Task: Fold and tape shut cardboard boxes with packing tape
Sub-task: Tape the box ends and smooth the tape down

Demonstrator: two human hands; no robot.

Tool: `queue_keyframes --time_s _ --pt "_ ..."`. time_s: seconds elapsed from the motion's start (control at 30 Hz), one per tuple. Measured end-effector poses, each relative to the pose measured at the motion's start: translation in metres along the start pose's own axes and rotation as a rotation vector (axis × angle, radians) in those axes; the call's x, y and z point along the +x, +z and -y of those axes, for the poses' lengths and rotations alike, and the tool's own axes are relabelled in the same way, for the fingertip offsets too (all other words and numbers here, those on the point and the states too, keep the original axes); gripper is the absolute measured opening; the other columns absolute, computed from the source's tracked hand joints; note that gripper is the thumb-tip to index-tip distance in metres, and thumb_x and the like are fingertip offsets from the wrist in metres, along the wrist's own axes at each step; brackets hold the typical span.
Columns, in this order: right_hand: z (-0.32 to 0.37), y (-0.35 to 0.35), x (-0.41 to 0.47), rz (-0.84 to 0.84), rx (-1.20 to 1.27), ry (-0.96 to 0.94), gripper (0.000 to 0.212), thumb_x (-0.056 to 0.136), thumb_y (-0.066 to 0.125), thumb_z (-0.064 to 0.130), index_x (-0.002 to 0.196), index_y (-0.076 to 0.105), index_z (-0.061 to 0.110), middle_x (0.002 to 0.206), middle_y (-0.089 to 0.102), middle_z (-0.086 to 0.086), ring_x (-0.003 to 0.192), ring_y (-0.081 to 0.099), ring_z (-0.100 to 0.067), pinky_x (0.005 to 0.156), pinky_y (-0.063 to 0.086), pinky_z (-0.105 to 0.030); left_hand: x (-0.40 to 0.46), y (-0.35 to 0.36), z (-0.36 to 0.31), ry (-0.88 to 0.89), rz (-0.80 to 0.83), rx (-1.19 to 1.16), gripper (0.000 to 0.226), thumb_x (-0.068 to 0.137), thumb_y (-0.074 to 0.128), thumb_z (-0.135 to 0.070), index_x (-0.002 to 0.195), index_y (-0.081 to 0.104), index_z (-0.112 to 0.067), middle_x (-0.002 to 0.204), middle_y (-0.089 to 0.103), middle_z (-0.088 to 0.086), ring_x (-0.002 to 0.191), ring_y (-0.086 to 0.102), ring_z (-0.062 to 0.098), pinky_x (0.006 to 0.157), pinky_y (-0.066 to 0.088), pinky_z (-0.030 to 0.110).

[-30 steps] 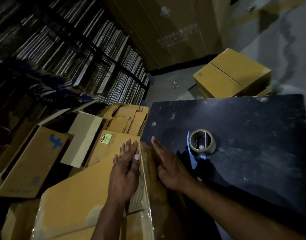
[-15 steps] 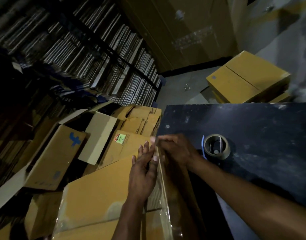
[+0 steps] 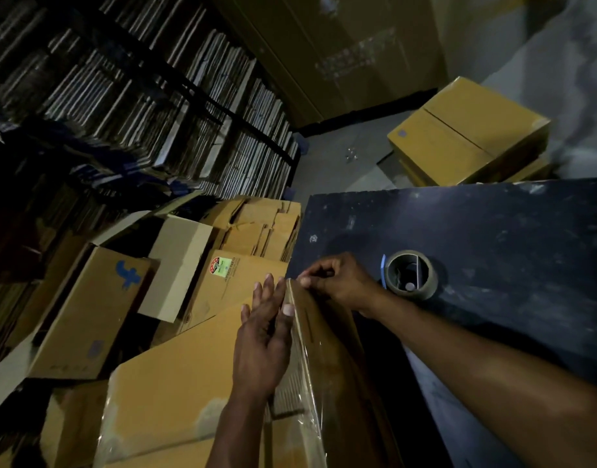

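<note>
A tan cardboard box (image 3: 175,383) leans against the dark table, its top edge covered by a shiny strip of clear tape (image 3: 310,376). My left hand (image 3: 261,339) lies flat with straight fingers on the box's left face, beside the taped edge. My right hand (image 3: 337,282) has its fingers curled at the far corner of the box and pinches the tape end there. A roll of packing tape (image 3: 410,276) in a blue-edged holder sits on the table just right of my right hand.
The dark table (image 3: 493,251) fills the right side. Loose and flattened cardboard boxes (image 3: 98,309) crowd the floor at left. Racks of stacked flat cardboard (image 3: 138,106) stand behind. A closed box stack (image 3: 466,133) sits beyond the table.
My right hand slid from the box's right face up to the far corner and curled its fingers on the tape. The left hand stayed flat on the box.
</note>
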State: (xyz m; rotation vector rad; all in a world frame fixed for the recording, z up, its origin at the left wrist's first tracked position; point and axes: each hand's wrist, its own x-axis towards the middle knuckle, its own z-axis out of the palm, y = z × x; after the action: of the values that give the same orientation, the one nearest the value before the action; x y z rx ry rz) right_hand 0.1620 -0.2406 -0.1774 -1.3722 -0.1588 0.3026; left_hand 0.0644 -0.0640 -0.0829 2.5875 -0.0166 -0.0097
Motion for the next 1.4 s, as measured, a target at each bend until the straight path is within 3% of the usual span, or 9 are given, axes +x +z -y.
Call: queue_keyframes --time_s 0.07,0.17,0.23,0.33,0.63,0.8,0.9,1.2,1.4 --pt "0.005 0.002 -0.009 -0.089 -0.089 -0.040 0.027 0.106 0.067 0.034 0.130 0.076 0.027 0.128 0.076 0.010 0.122 0.068 -0.005 0.109 0.055 -0.046 0.000 0.000 0.000 -0.003 0.002 -0.002 0.048 0.111 0.049 -0.052 0.158 0.043 -0.053 0.174 0.025 -0.030 0.165 0.009 -0.004 0.137 0.002 0.051" --pt "0.025 0.021 -0.033 0.032 -0.139 -0.173 0.058 0.114 0.039 0.049 0.168 0.029 0.031 0.174 0.028 0.010 0.159 0.024 -0.004 0.130 0.023 -0.035 0.000 0.001 0.002 0.002 -0.012 -0.001 0.047 0.113 0.046 -0.047 0.160 0.044 -0.051 0.174 0.027 -0.028 0.166 0.010 -0.001 0.137 0.003 0.054" --pt "0.031 0.040 -0.049 0.162 -0.258 -0.281 0.065 0.115 0.027 0.047 0.170 -0.002 0.029 0.178 -0.007 0.013 0.161 -0.006 0.001 0.133 0.005 -0.037 0.000 0.002 0.004 0.020 -0.002 0.010 0.046 0.114 0.043 -0.045 0.160 0.043 -0.052 0.175 0.027 -0.026 0.166 0.011 0.001 0.137 0.004 0.054" --pt "0.015 0.056 -0.061 0.209 -0.393 -0.296 0.068 0.115 0.020 0.051 0.166 -0.019 0.030 0.172 -0.029 0.018 0.159 -0.021 0.000 0.133 0.000 -0.052 0.001 0.002 0.010 0.033 0.009 0.024 0.050 0.114 0.044 -0.041 0.164 0.040 -0.046 0.175 0.025 -0.026 0.166 0.011 0.001 0.137 0.003 0.051" --pt "-0.036 0.026 -0.078 0.228 -0.638 -0.078 0.091 0.097 -0.003 0.083 0.167 -0.019 0.028 0.172 -0.030 0.016 0.158 -0.026 -0.004 0.131 0.004 -0.059 0.006 -0.004 0.006 0.001 0.054 0.097 0.053 0.115 0.038 -0.051 0.167 0.035 -0.044 0.179 0.016 -0.021 0.166 0.001 -0.001 0.137 -0.003 0.050" --pt "0.010 0.030 -0.100 0.243 -0.479 -0.209 0.076 0.111 0.014 0.064 0.167 -0.019 0.026 0.173 -0.028 0.014 0.158 -0.024 -0.002 0.133 -0.004 -0.051 0.005 -0.011 -0.001 0.006 0.076 0.208 0.059 0.115 0.032 -0.058 0.171 0.028 -0.041 0.181 0.009 -0.015 0.168 -0.005 0.008 0.136 0.002 0.061" --pt "0.008 0.048 -0.110 0.247 -0.477 -0.268 0.077 0.113 0.022 0.059 0.168 -0.018 0.023 0.175 -0.025 0.008 0.161 -0.020 -0.009 0.132 0.005 -0.059 -0.013 -0.021 -0.008 -0.072 -0.047 0.237 0.066 0.113 0.031 -0.061 0.174 0.019 -0.039 0.183 0.006 -0.009 0.169 -0.006 0.015 0.135 0.002 0.060" --pt "0.015 0.062 -0.057 0.269 -0.672 -0.226 0.103 0.097 0.001 0.085 0.170 -0.006 0.013 0.179 -0.010 -0.004 0.165 -0.006 -0.018 0.133 0.013 -0.051 -0.192 -0.023 -0.051 -0.142 -0.086 0.057 0.053 0.113 0.049 -0.050 0.165 0.045 -0.039 0.175 0.033 -0.021 0.166 0.019 0.004 0.132 0.030 0.060" --pt "-0.015 0.053 -0.093 0.419 -0.609 -0.328 0.099 0.103 0.039 0.074 0.169 -0.016 0.025 0.177 -0.018 0.003 0.165 -0.004 -0.019 0.130 0.022 -0.057 -0.260 -0.004 -0.027 0.029 0.140 0.234 0.116 0.088 0.082 -0.070 0.175 0.022 -0.022 0.183 0.015 -0.005 0.170 0.012 0.021 0.136 0.017 0.057"
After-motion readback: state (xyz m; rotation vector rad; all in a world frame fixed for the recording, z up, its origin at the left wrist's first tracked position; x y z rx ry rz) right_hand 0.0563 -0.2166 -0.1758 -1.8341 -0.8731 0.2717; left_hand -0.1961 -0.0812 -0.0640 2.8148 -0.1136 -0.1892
